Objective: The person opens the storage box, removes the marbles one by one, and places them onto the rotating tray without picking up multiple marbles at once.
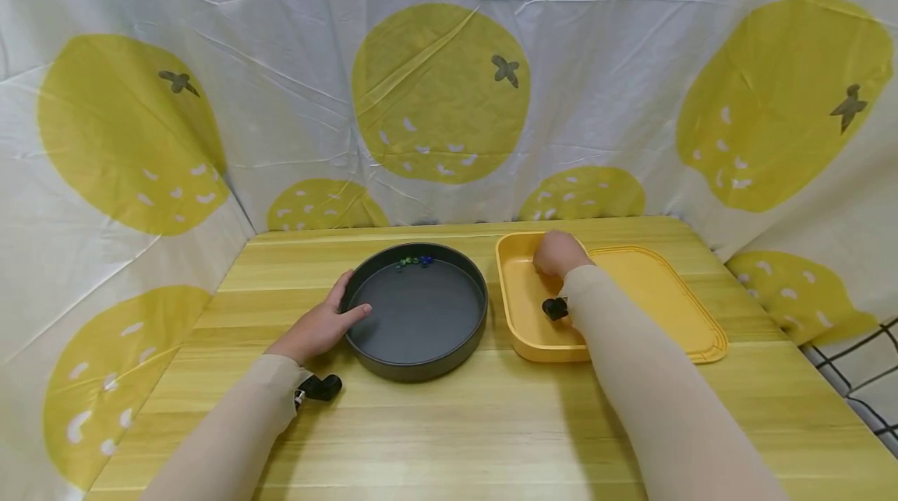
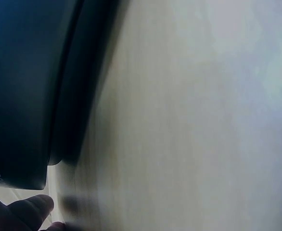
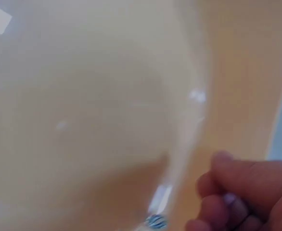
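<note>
My left hand (image 1: 321, 323) holds the left side of a round dark cake pan (image 1: 414, 314), thumb over the rim and fingers along the outside wall. Several small green and blue marbles (image 1: 415, 260) lie inside near its far edge. My right hand (image 1: 559, 253) reaches into the far end of a yellow plastic box (image 1: 522, 329), with its fingers curled. In the right wrist view a striped marble (image 3: 156, 221) lies on the box floor, just beside those fingers (image 3: 213, 211). A pale spot shows among them, and I cannot tell whether it is a nail or a held marble.
A flat yellow lid (image 1: 655, 302) lies on the wooden table (image 1: 449, 439), right of the box and partly behind my right sleeve. A fruit-print curtain (image 1: 449, 96) hangs along the back and sides. A black wire grid (image 1: 856, 376) stands at the right edge.
</note>
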`<state>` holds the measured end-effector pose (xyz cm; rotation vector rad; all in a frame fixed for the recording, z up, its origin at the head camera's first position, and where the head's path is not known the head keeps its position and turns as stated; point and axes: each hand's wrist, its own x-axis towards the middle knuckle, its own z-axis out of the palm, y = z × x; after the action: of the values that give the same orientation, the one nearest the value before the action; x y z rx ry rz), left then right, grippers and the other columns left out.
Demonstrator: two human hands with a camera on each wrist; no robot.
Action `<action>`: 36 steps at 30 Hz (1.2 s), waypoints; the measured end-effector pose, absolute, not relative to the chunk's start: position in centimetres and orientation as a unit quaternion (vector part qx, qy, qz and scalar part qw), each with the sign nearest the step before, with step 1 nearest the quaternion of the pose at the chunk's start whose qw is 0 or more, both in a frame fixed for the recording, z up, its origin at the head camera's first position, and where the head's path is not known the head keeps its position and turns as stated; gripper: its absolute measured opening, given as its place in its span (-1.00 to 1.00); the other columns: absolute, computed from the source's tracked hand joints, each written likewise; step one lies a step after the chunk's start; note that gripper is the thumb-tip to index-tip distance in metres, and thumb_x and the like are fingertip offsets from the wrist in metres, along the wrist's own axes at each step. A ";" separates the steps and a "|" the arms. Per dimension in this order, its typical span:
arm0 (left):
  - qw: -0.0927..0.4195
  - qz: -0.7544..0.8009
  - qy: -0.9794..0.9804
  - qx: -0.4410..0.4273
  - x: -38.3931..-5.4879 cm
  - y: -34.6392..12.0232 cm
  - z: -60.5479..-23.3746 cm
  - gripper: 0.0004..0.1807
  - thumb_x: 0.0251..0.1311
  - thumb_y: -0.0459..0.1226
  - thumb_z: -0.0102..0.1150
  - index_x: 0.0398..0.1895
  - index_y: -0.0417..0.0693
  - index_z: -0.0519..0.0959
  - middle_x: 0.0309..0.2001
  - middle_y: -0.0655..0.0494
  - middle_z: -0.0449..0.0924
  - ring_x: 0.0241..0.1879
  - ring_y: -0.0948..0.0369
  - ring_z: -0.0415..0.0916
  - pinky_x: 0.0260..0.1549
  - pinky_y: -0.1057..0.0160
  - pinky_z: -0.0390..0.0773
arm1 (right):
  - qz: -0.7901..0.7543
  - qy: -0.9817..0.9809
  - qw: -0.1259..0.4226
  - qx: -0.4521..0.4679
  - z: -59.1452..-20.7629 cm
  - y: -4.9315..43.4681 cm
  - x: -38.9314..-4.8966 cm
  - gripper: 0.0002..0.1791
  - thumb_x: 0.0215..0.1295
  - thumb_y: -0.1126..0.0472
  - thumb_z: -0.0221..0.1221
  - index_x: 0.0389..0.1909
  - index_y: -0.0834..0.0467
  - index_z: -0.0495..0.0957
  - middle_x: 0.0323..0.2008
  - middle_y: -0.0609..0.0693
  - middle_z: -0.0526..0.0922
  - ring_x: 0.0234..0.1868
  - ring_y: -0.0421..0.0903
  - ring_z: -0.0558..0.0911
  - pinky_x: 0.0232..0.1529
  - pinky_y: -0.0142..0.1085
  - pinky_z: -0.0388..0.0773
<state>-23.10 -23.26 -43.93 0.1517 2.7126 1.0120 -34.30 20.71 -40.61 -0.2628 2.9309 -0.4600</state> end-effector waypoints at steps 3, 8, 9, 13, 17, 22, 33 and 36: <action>0.121 0.347 0.929 0.052 -23.0 -23.2 -43.9 0.00 0.51 0.26 -0.01 0.76 0.22 -0.30 0.67 -0.31 0.01 0.53 -0.35 0.24 0.45 -0.36 0.27 | -0.232 0.964 0.078 -0.101 -39.6 19.9 -34.2 -0.76 0.53 0.20 0.15 -0.07 0.25 0.73 -0.10 0.20 0.75 -0.21 0.03 0.66 -0.05 -0.08 0.61; 0.121 0.351 0.927 0.053 -23.0 -23.2 -43.7 0.00 0.51 0.24 0.00 0.76 0.20 -0.29 0.67 -0.32 0.00 0.53 -0.36 0.22 0.46 -0.36 0.25 | -0.316 0.935 0.070 -0.145 -37.5 17.1 -33.7 -0.62 0.54 0.05 0.21 0.24 0.11 0.68 0.10 0.19 0.69 -0.12 0.08 0.65 -0.17 -0.12 0.59; 0.121 0.351 0.927 0.053 -23.0 -23.2 -43.7 0.00 0.51 0.24 0.00 0.76 0.20 -0.29 0.66 -0.32 0.01 0.53 -0.36 0.22 0.46 -0.37 0.25 | -0.327 0.930 0.072 -0.154 -37.1 16.4 -33.5 -0.62 0.55 0.03 0.22 0.25 0.09 0.68 0.08 0.18 0.68 -0.23 0.05 0.62 -0.24 -0.16 0.56; 0.122 0.351 0.927 0.052 -23.0 -23.3 -43.8 0.00 0.51 0.25 0.00 0.76 0.20 -0.29 0.67 -0.33 0.00 0.54 -0.37 0.20 0.46 -0.37 0.24 | -0.363 0.910 0.080 -0.182 -35.9 13.7 -33.0 -0.63 0.53 0.04 0.25 0.22 0.08 0.71 -0.08 0.12 0.65 -0.53 -0.11 0.35 -0.42 -0.24 0.39; 0.125 0.348 0.928 0.052 -23.1 -23.3 -44.0 0.01 0.50 0.28 -0.02 0.76 0.22 -0.31 0.67 -0.32 -0.01 0.53 -0.37 0.21 0.45 -0.38 0.25 | -0.364 0.906 0.081 -0.198 -35.5 11.8 -32.7 -0.65 0.53 0.04 0.25 0.20 0.07 0.72 -0.30 0.03 0.58 -0.59 -0.16 0.29 -0.42 -0.26 0.37; 0.126 0.343 0.930 0.050 -23.0 -23.3 -44.0 0.01 0.51 0.28 -0.02 0.76 0.23 -0.31 0.67 -0.33 0.00 0.52 -0.38 0.24 0.44 -0.37 0.28 | -0.358 0.906 0.084 -0.210 -35.5 10.3 -32.6 -0.67 0.53 0.04 0.25 0.20 0.04 0.73 -0.36 0.18 0.60 -0.62 -0.15 0.29 -0.45 -0.27 0.35; 0.123 0.343 0.930 0.049 -23.0 -23.2 -44.0 0.02 0.49 0.30 -0.03 0.76 0.22 -0.31 0.67 -0.32 0.00 0.53 -0.37 0.22 0.45 -0.37 0.26 | -0.344 0.907 0.091 -0.224 -35.9 10.0 -32.6 -0.53 0.50 -0.02 0.28 0.36 -0.03 0.63 -0.39 0.11 0.60 -0.48 -0.01 0.45 -0.37 -0.20 0.44; 0.124 0.344 0.929 0.051 -23.0 -23.3 -44.0 0.02 0.49 0.30 -0.03 0.76 0.23 -0.32 0.67 -0.31 -0.02 0.54 -0.36 0.21 0.45 -0.37 0.26 | -0.318 0.924 0.080 -0.196 -36.1 12.9 -32.8 -0.50 0.54 -0.01 0.23 0.41 0.02 0.58 -0.03 0.25 0.72 -0.20 0.12 0.66 -0.20 -0.12 0.59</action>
<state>-23.05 -23.30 -44.01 0.1479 2.7100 1.0039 -32.84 12.91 -36.15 -0.5861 2.7648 -0.9512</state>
